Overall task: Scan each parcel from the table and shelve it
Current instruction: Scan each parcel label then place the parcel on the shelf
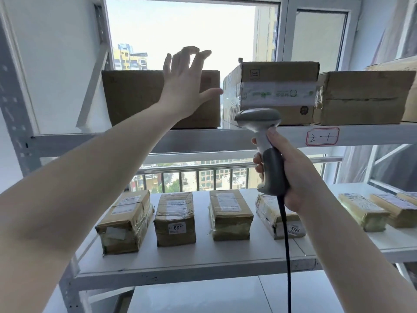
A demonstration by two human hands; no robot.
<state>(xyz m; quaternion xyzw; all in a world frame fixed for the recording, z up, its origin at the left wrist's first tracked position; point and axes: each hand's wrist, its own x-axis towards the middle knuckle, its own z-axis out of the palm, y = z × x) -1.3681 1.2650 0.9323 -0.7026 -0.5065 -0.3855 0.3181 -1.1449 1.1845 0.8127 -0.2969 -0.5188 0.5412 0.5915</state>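
My left hand (pixel 185 82) is raised with fingers spread, in front of a plain brown cardboard parcel (pixel 133 98) standing on the upper shelf (pixel 203 136); whether it touches the box I cannot tell. My right hand (pixel 291 170) grips the handle of a grey corded barcode scanner (pixel 259 119), its head pointing at the shelf. Right of the plain parcel stands a taped parcel with a white band (pixel 277 93), then another brown parcel (pixel 365 98). A red-framed label "2-1" (pixel 322 136) is stuck on the upper shelf's front edge.
The lower shelf (pixel 198 263) carries a row of several small taped parcels, among them one marked 6970 (pixel 174 219) and one marked 5144 (pixel 278 216). A window with a railing is behind the rack. The scanner's black cable (pixel 287 256) hangs down in front.
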